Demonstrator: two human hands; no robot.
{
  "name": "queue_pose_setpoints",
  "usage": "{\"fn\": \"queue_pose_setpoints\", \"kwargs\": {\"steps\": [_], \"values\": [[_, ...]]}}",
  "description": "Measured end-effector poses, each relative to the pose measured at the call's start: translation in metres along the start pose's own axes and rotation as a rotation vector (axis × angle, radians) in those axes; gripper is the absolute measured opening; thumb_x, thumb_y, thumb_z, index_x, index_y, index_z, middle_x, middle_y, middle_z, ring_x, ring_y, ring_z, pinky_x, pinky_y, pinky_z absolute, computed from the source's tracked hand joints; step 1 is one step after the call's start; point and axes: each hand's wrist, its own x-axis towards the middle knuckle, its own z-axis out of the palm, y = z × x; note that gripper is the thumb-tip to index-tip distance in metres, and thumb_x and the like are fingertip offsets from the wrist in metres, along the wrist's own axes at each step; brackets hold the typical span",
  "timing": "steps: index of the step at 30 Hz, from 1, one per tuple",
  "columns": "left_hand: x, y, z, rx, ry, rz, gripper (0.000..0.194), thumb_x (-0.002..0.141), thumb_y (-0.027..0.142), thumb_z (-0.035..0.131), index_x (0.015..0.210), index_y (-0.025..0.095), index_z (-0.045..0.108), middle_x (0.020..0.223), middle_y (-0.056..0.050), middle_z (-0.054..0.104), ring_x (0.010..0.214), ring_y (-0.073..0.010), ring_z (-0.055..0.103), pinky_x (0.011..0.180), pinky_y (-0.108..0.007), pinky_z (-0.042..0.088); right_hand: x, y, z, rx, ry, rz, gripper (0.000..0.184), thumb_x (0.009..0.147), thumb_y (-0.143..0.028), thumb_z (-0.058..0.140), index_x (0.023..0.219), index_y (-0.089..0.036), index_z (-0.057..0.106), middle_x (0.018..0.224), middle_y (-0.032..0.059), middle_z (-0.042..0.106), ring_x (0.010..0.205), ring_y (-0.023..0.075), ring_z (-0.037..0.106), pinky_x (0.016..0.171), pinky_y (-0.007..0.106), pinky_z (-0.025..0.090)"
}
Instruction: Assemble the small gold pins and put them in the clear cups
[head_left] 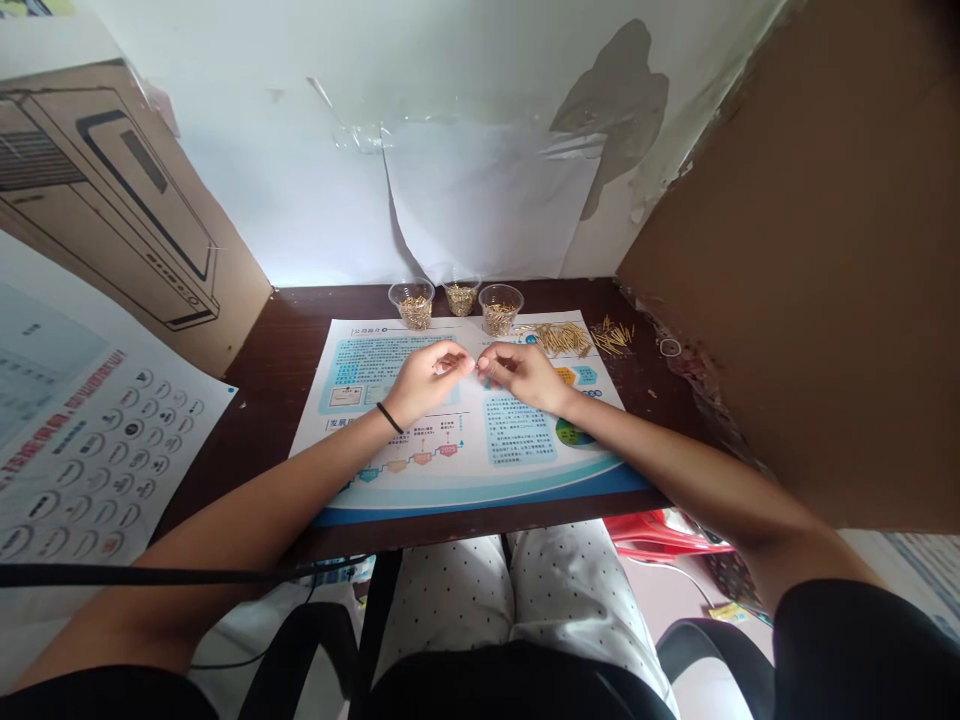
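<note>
- At the middle of the dark wooden desk (277, 322), the left hand (427, 382) and right hand (521, 375) meet just above a printed paper sheet (469, 490).
- The fingers (454, 357) of both hands are curled closed in a pinch, tips nearly touching across the gap; anything held there is too small to tell.
- Three clear plastic cups (500, 310) of small brass pins (460, 298) stand in a row at the far edge of the sheet.
- A loose heap of the pins (559, 338) lies across the sheet's far right corner, with a smaller heap (613, 336) on the desk beside it.
- The pins look light, stiff and slick: easy to roll or scatter, perhaps to bend. They seem best taken one at a time by the shaft, between fingertips.
- A black hair tie (389, 417) circles the left wrist; a rubber band (670, 347) lies on the desk — right of the pins.
</note>
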Motion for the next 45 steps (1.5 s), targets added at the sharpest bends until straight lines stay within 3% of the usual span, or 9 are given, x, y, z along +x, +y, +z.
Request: {"fn": "queue_pose_setpoints", "kwargs": {"steps": [4, 9, 15, 21, 26, 33, 37, 40, 45], "values": [[0.0, -0.002, 0.001, -0.134, 0.103, -0.081, 0.02, 0.08, 0.033, 0.066, 0.079, 0.016, 0.057, 0.084, -0.006, 0.071, 0.086, -0.0184, 0.069, 0.081, -0.034, 0.053, 0.008, -0.021, -0.025, -0.157, 0.112, -0.109, 0.033, 0.093, -0.041, 0.049, 0.078, -0.016, 0.063, 0.075, 0.003, 0.064, 0.062, 0.01, 0.053, 0.059, 0.026, 0.04], [0.001, -0.005, 0.003, -0.244, 0.117, -0.117, 0.017, 0.078, 0.026, 0.067, 0.077, 0.016, 0.054, 0.082, -0.006, 0.072, 0.084, -0.0192, 0.071, 0.082, -0.036, 0.054, 0.062, -0.05, -0.045, -0.341, -0.035, -0.069, 0.024, 0.091, -0.028, 0.051, 0.081, -0.014, 0.069, 0.073, 0.0027, 0.066, 0.064, 0.0109, 0.054, 0.067, 0.027, 0.041], [0.0, -0.005, 0.001, -0.089, 0.108, -0.095, 0.015, 0.083, 0.022, 0.06, 0.073, 0.018, 0.048, 0.068, 0.0, 0.066, 0.067, -0.0138, 0.064, 0.068, -0.03, 0.049, 0.153, -0.069, -0.006, -0.724, -0.277, -0.158, 0.018, 0.082, -0.013, 0.057, 0.086, -0.014, 0.075, 0.08, 0.0058, 0.069, 0.075, 0.0168, 0.06, 0.073, 0.031, 0.041], [-0.003, -0.002, 0.0, -0.093, 0.068, -0.106, 0.015, 0.09, 0.028, 0.054, 0.08, 0.018, 0.051, 0.069, -0.002, 0.067, 0.064, -0.0136, 0.063, 0.063, -0.03, 0.049, 0.188, -0.065, 0.033, -1.06, -0.485, -0.007, 0.009, 0.067, -0.012, 0.074, 0.075, -0.017, 0.075, 0.071, 0.0069, 0.065, 0.072, 0.0215, 0.061, 0.062, 0.031, 0.042], [-0.002, -0.006, 0.002, -0.208, 0.052, -0.136, 0.012, 0.09, 0.026, 0.053, 0.082, 0.017, 0.049, 0.079, -0.006, 0.072, 0.074, -0.0161, 0.07, 0.075, -0.034, 0.054, 0.193, -0.059, 0.031, -0.966, -0.493, -0.055, 0.01, 0.065, -0.009, 0.075, 0.072, -0.016, 0.074, 0.067, 0.0044, 0.064, 0.065, 0.0169, 0.058, 0.058, 0.029, 0.042], [-0.001, -0.004, 0.001, -0.076, 0.05, -0.09, 0.011, 0.088, 0.024, 0.053, 0.079, 0.018, 0.051, 0.067, -0.001, 0.067, 0.063, -0.013, 0.063, 0.062, -0.028, 0.047, 0.193, -0.066, 0.023, -0.905, -0.49, -0.01, 0.012, 0.069, -0.005, 0.071, 0.079, -0.01, 0.076, 0.069, 0.0077, 0.065, 0.068, 0.018, 0.06, 0.063, 0.031, 0.043], [-0.002, -0.003, -0.001, -0.083, 0.013, -0.094, 0.015, 0.089, 0.029, 0.054, 0.079, 0.018, 0.053, 0.065, -0.001, 0.066, 0.06, -0.0125, 0.061, 0.061, -0.028, 0.048, 0.191, -0.067, 0.014, -0.851, -0.387, -0.075, 0.013, 0.075, -0.004, 0.064, 0.082, -0.009, 0.074, 0.071, 0.0075, 0.063, 0.074, 0.0183, 0.061, 0.067, 0.031, 0.044], [-0.003, -0.003, -0.001, -0.065, -0.014, -0.082, 0.018, 0.09, 0.032, 0.054, 0.078, 0.018, 0.054, 0.066, -0.001, 0.067, 0.061, -0.0127, 0.063, 0.064, -0.029, 0.05, 0.17, -0.074, -0.002, -0.603, -0.332, -0.116, 0.018, 0.079, -0.003, 0.058, 0.086, -0.009, 0.073, 0.076, 0.0061, 0.063, 0.079, 0.0165, 0.061, 0.074, 0.03, 0.047], [-0.002, -0.001, -0.001, -0.025, 0.011, -0.033, 0.02, 0.09, 0.03, 0.053, 0.076, 0.017, 0.055, 0.066, -0.001, 0.066, 0.061, -0.0118, 0.063, 0.066, -0.027, 0.05, 0.097, -0.086, -0.032, -0.028, -0.379, 0.004, 0.015, 0.087, -0.021, 0.058, 0.089, -0.012, 0.07, 0.075, 0.001, 0.063, 0.068, 0.0091, 0.061, 0.068, 0.026, 0.054]]}}
